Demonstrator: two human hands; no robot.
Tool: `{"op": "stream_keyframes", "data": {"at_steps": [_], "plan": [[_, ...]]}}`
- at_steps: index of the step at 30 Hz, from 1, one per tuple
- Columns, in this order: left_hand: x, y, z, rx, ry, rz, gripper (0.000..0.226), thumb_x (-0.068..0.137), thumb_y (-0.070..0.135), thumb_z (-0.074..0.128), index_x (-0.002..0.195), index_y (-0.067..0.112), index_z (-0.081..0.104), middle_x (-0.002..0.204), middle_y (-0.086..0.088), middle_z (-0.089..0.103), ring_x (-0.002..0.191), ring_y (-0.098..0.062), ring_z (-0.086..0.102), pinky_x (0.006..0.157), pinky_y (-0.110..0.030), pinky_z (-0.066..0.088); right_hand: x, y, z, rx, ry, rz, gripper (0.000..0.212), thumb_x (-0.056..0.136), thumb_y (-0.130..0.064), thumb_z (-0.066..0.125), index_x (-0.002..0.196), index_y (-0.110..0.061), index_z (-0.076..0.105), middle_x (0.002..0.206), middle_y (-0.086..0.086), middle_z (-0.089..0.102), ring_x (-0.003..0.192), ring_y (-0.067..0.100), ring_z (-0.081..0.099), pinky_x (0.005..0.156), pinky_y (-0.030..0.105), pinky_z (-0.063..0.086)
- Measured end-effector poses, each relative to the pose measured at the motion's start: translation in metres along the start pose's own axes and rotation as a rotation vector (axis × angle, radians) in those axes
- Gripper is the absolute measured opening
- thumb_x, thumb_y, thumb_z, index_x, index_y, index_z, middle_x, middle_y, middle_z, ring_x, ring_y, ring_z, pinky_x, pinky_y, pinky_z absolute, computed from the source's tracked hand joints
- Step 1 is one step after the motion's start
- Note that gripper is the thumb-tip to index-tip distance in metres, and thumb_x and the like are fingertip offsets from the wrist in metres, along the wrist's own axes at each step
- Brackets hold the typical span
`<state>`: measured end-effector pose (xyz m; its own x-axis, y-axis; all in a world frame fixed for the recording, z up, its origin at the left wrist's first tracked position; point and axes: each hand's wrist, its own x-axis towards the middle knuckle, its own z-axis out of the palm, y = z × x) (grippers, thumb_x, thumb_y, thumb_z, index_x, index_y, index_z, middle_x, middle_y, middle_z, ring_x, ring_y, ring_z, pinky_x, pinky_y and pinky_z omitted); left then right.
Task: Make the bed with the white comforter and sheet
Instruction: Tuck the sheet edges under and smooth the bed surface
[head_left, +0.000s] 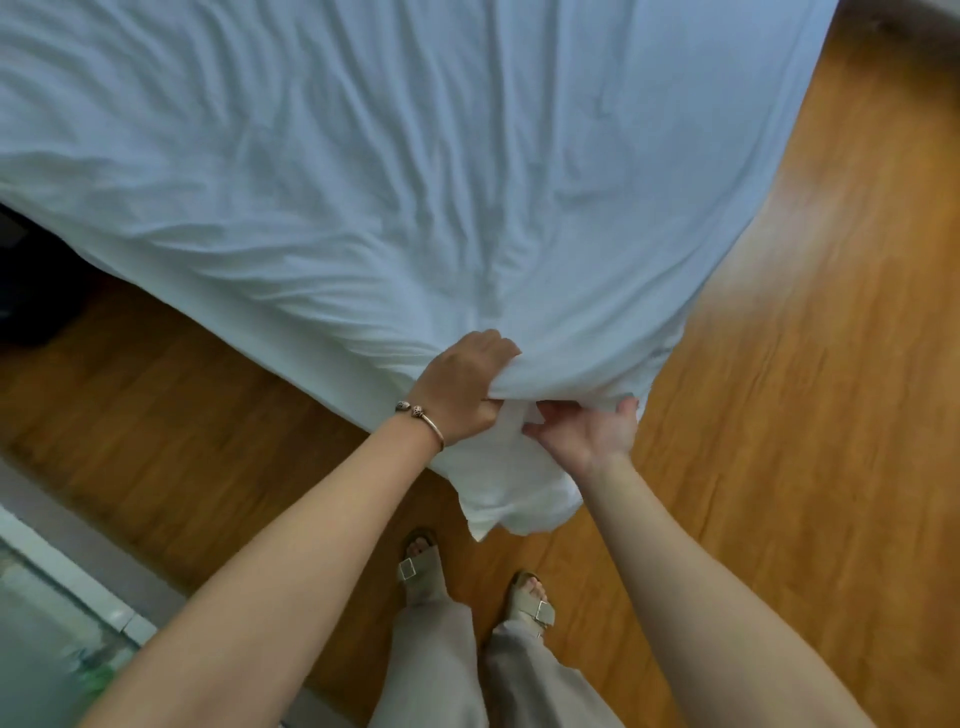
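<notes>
White sheet (415, 182) corner bunched in left hand (460, 389) grip, right hand (597, 431) pinching fold just beneath

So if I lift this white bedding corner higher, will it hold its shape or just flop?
Probably flop: the white bedding bunches into soft folds where the left hand grips it, and its corner droops towards the wooden floor below the right hand. It looks fairly light, since wrinkles fan out from that single grip. It will likely drag rather than slide freely.

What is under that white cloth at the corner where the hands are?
Under the lifted top layer more white fabric hangs toward the wooden floor. The left hand grips it; the right hand reaches beneath. The mattress is covered.
</notes>
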<state>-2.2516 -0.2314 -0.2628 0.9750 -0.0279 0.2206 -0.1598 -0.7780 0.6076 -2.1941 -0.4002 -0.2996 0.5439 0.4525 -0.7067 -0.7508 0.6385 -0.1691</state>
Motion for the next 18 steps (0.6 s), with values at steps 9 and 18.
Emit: {"op": "stream_keyframes", "data": {"at_steps": [9,18], "plan": [[-0.029,0.001,0.027,0.099,-0.184,0.13,0.038,0.057,0.01,0.078,0.091,0.01,0.06,0.088,-0.008,0.056,0.069,-0.026,0.054,0.054,-0.034,0.052,-0.027,0.001,0.018,-0.267,0.088,-0.044,0.09,0.07,-0.068,0.072,0.139,-0.015,0.048,0.129,0.016,0.063,0.117,0.04,0.06,0.104,0.058,0.042],[-0.037,-0.02,0.032,-0.217,-0.247,-0.238,0.036,0.098,0.027,0.044,0.131,0.014,0.048,0.134,0.002,0.036,0.098,-0.017,0.056,0.087,-0.03,0.049,0.003,0.025,-0.045,-0.436,0.248,-0.119,0.064,0.072,0.011,0.067,0.133,0.005,0.049,0.126,0.024,0.06,0.111,0.04,0.061,0.084,0.044,0.056]]}}
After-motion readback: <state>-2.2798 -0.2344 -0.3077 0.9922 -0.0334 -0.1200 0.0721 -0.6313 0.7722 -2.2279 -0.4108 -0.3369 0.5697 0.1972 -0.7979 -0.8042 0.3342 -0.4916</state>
